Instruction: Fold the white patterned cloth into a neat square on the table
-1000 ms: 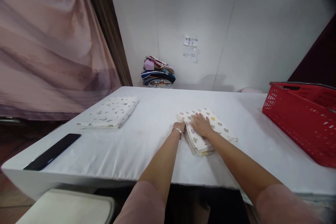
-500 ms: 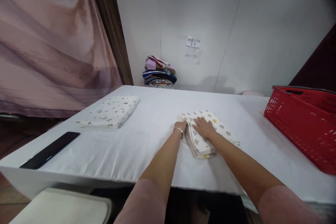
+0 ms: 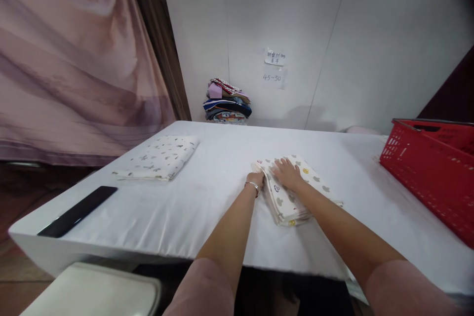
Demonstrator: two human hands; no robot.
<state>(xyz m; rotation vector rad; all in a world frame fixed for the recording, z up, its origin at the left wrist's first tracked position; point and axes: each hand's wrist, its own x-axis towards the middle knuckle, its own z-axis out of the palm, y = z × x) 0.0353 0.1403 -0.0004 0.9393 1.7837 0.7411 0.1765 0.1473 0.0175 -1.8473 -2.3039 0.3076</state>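
A folded white cloth (image 3: 284, 210) printed with grey mouse-head shapes and small yellow and red marks lies in layers on the table. At its left edge, my left hand (image 3: 255, 179), with a bracelet at the wrist, is closed on the layers; some of its fingertips are hidden by the fabric. My right hand (image 3: 289, 175) rests flat on top of the cloth, fingers stretched out. Farther left lies a second folded white cloth (image 3: 163, 155) with small dark prints, touched by neither hand.
The white-covered table (image 3: 218, 153) holds a black phone-like slab (image 3: 77, 211) near its left front edge and a red plastic basket (image 3: 429, 173) at right. Beyond the far edge is a stack of folded fabrics (image 3: 227, 103). A pale stool (image 3: 92, 289) stands at front left.
My right hand has slid slightly across the cloth toward its far left corner. My left hand stays at the left edge. The view has shifted a little to the left.
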